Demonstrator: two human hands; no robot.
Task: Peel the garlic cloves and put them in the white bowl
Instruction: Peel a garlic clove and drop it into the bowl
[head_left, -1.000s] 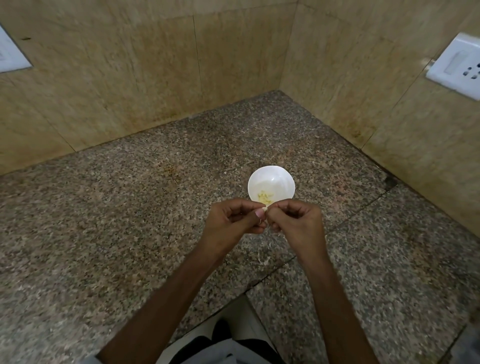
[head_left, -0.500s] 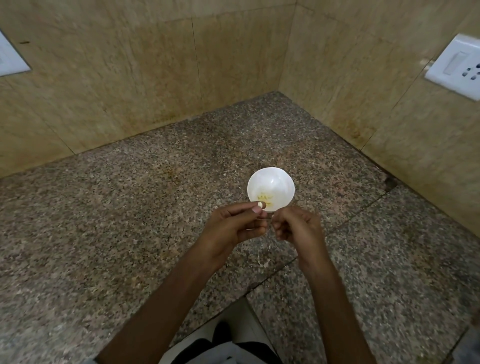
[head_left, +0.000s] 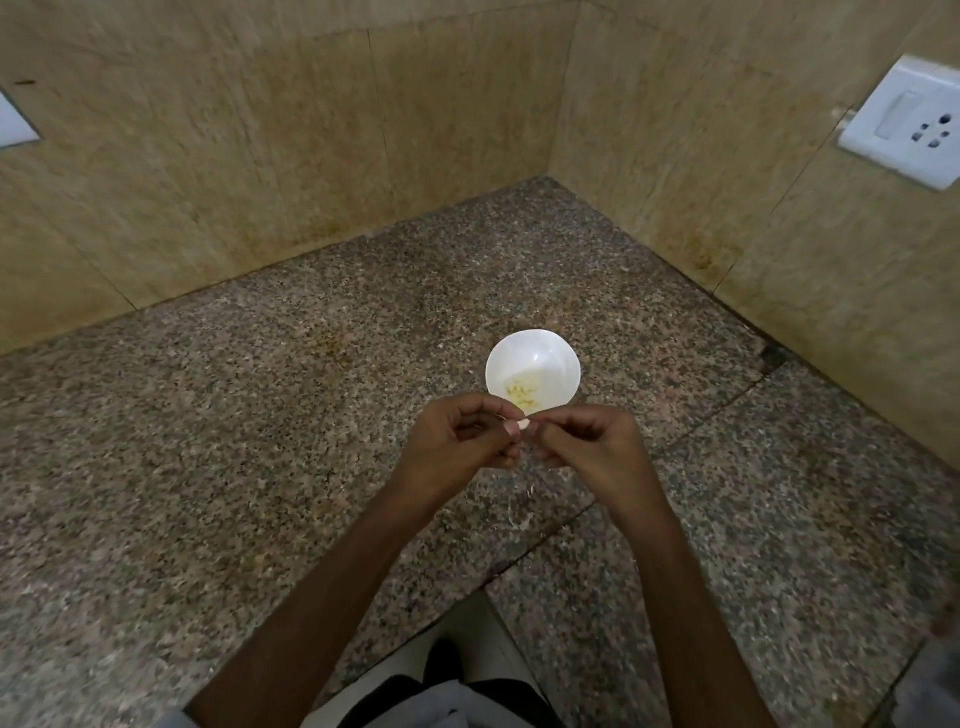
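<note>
Here, left hand and right hand together near the white bowl, both tight on a garlic clove.

The bowl stands on the counter, in front of the corner where two walls meet. Small bits lie in its bottom. Just before its near rim, the left hand and right hand meet side by side, pinching a garlic clove between them. Scraps lie on the counter below the hands. A socket plate sits on the right wall, well apart.
</note>
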